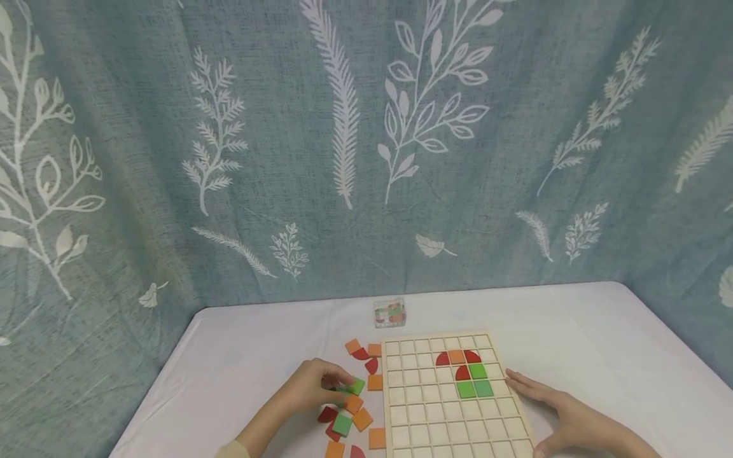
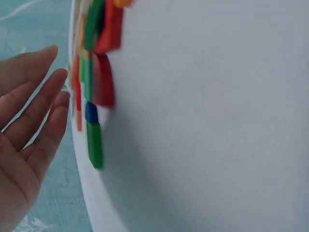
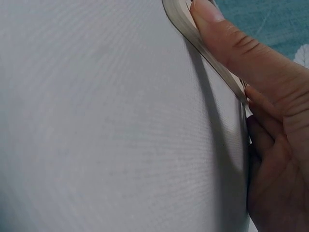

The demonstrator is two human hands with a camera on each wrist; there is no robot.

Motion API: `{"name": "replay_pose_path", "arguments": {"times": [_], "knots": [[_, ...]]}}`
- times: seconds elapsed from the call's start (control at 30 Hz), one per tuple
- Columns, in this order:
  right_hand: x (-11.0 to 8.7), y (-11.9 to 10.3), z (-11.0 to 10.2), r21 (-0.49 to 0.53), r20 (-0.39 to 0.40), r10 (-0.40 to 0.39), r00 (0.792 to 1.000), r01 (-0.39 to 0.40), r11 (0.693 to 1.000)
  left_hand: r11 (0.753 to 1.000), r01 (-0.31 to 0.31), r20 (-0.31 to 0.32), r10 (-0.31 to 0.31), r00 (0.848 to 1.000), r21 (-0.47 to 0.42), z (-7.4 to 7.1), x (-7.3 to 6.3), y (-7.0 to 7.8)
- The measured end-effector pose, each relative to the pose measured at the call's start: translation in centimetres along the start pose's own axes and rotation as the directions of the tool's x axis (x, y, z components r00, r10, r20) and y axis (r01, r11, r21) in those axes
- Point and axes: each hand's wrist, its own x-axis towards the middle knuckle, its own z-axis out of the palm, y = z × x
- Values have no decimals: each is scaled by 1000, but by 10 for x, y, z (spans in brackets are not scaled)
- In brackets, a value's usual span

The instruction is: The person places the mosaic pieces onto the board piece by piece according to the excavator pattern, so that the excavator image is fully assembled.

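Right forearm [image 1: 621,439]: one, bottom edge, 5 o'clock in the head view. Ends in right hand [image 1: 561,413], spread along the 3 o'clock side of the board; fingers fairly straight, thumb and fingertips apart, at the rim, apparently steadying it.

Board [image 1: 416,415]: one, pale, gridded, flat on white cloth [image 1: 258,337]. Bears a laid group of seven pieces, around 12 to 1 o'clock of its centre: three red quarter-rounds [image 1: 443,359], one orange square [image 1: 455,357], three green squares [image 1: 466,389].

Loose pieces [image 1: 362,419]: orange, red and green, scattered and partly overlapping at the board's 9 o'clock side.

Left hand [image 1: 314,385]: one, over the loose pieces, fingers gently bent. Left wrist view shows nothing between the visible fingertips; contact with the loose green square [image 1: 357,386] cannot be told.

Patterned object [image 1: 389,313]: one, small, beyond the board at 11 o'clock.

Step in hand, as judged: choosing a piece. Next move would call for a thumb-and-finger pinch on one piece, a lift clear of neighbours, and a carry towards 3 o'clock; piece and cell cannot be told.
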Motion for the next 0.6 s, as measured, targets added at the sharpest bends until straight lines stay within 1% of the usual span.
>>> {"name": "replay_pose_path", "arguments": {"times": [0.17,0.37,0.5,0.6], "knots": [[0,-1,1,-21,-2,-16,1000,16,1000,1000,2,32,-2,999,0,-2,-4,-11],[0,1,1,-39,-10,-54,998,54,998,1000,-13,38,12,999,7,-3,-6,-14],[-1,2,1,-37,0,-30,1000,30,999,1000,-22,39,22,999,19,-4,-5,-16],[-1,1,0,-43,-3,-29,1000,29,999,999,-40,47,39,998,30,-5,-4,-19]]}}
